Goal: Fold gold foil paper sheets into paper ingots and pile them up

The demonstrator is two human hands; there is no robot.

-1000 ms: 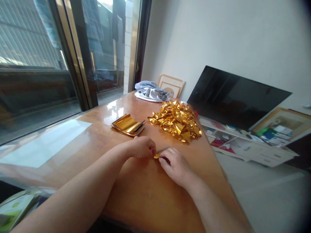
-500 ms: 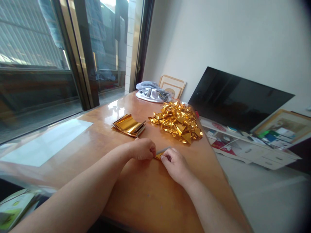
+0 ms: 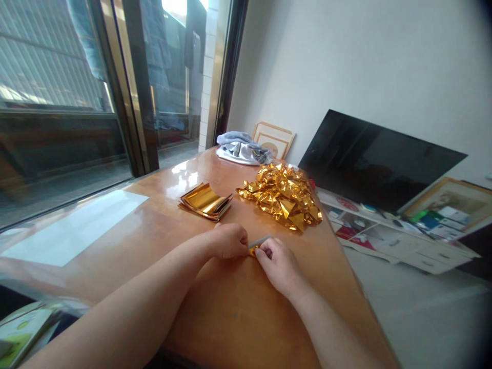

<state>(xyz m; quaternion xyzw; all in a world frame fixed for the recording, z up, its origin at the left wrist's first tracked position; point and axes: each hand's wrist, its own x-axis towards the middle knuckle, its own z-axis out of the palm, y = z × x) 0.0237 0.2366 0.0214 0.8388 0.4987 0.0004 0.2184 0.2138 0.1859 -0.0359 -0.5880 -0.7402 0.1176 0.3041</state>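
Observation:
Between my hands, low over the wooden table [image 3: 215, 302], is a small piece of gold foil paper [image 3: 253, 250] with a grey underside showing along its far edge. My left hand [image 3: 231, 241] pinches its left end, fingers curled. At the right end, my right hand [image 3: 277, 261] grips it between thumb and fingers. Much of the piece is hidden by the fingers. Just beyond my left hand lies a stack of gold foil sheets [image 3: 206, 200], curled at the edges. A heap of folded gold foil pieces [image 3: 286, 205] sits farther off to the right.
Bundled cloth [image 3: 240, 148] lies at the table's far end, before leaning picture frames [image 3: 274, 138]. A pale sheet [image 3: 77, 225] covers part of the left side. A television [image 3: 380, 159] stands on a white cabinet [image 3: 400, 246] to the right. Glass doors [image 3: 126, 102] are at the left.
Both hands keep hold of the foil piece and have barely moved. Less gold shows between the fingers. The whole view has shifted slightly.

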